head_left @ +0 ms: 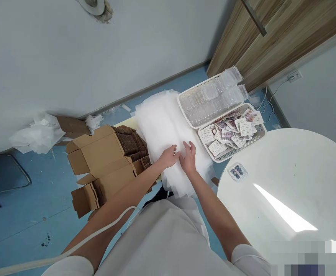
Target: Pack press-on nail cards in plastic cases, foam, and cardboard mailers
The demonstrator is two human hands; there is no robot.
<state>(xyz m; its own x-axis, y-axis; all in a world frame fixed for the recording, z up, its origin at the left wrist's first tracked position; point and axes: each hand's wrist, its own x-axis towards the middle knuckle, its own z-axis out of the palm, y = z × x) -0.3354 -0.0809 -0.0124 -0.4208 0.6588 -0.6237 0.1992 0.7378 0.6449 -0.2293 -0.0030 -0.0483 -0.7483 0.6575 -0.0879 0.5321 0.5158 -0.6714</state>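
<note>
A thick stack of thin white foam sheets [164, 122] lies in front of me, and both hands are over its near half. My left hand [169, 157] has loosely bent fingers with a gap to the thumb, and I see nothing in it. Close beside it, my right hand [188, 158] has its fingers apart and holds nothing visible. The thumbs of the two hands almost meet. Whether the fingertips press on the top sheet, I cannot tell.
Left of the stack are brown folded cardboard boxes [101, 149]. To the right stand a basket of clear plastic cases [195, 122] and a basket of printed cards [223, 156]. A small clear case [237, 172] lies on the round white table [285, 165]. A white cable [99, 231] crosses my left arm.
</note>
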